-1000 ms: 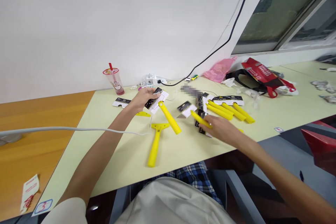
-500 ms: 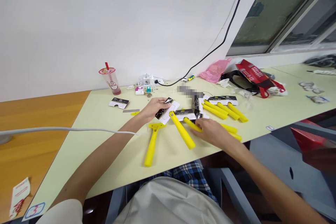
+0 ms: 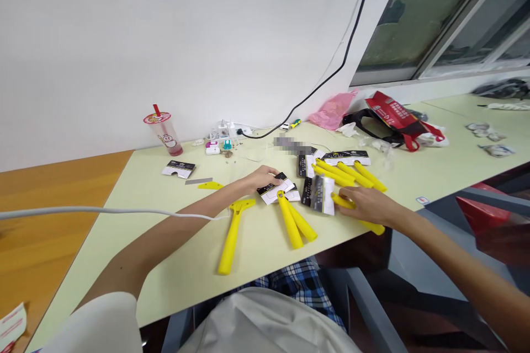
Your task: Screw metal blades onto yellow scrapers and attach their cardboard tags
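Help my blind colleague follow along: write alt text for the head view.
A person's left hand holds a black-and-white card, while the right hand grips a yellow handle with a blurred card at its end. More yellow handles lie nearby on a pale table; a lidded cup stands beyond.

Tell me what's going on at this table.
The left hand holds a card with a yellow handle at its edge, overlapping a second handle. The right hand grips another handle, a blurred card at its end. More handles lie beyond that hand.
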Demonstrator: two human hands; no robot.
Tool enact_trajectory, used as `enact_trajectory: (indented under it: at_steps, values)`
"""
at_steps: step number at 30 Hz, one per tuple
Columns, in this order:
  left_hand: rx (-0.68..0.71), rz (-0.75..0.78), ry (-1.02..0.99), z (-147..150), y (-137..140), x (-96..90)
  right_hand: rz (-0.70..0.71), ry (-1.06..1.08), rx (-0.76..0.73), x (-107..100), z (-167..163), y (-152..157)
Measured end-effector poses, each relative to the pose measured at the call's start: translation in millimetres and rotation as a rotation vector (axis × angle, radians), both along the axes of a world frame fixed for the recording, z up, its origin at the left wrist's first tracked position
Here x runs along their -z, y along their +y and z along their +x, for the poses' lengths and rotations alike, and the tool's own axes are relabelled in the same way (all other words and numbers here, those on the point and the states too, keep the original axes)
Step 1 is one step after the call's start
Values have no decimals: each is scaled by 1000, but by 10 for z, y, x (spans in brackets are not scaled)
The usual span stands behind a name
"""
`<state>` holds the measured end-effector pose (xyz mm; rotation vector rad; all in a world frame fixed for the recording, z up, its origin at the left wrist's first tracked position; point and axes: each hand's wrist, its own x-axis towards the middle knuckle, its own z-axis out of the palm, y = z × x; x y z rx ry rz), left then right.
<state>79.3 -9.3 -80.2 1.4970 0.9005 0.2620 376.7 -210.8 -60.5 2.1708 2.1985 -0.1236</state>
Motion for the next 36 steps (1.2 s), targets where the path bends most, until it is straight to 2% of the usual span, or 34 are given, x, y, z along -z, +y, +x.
enact_trajectory:
  at_steps: [2,5,8,10,13,15,17,19,21,23,25,28,31,33,36]
  values:
    - [14,4,7,29,14,7,-76,-48,-34,-87,118,73]
    - [23,19,5,24,14,24,-84,-115,48,-365,373,186]
    - [13,22,10,1,10,38,-31,-146,148,-759,682,282]
    - [-3,21,18,-7,6,42,56,-170,229,-1004,815,339]
    - [-26,28,24,-6,-21,45,133,-190,275,-1155,736,421]
    - [-42,41,26,-7,-56,52,90,-150,215,-1042,489,466]
    - [-59,65,21,-19,-98,61,-8,-46,74,-783,164,497]
    - [-69,99,10,-48,-135,70,-54,14,6,-462,-149,507]
    - [-71,139,-1,-90,-158,76,-68,29,-2,-178,-385,499]
    - [-67,171,-10,-138,-163,77,-26,41,12,-3,-509,482]
    - [-58,222,-19,-178,-154,77,-12,65,-3,45,-506,478]
    - [-23,355,-2,-210,-123,85,9,125,-32,-39,-282,536]
    - [5,451,45,-210,-84,109,98,73,73,-116,57,675]
    - [35,481,56,-203,-58,128,72,-19,143,-97,237,782]
    - [71,491,53,-208,-28,150,-28,-56,116,-19,373,922]
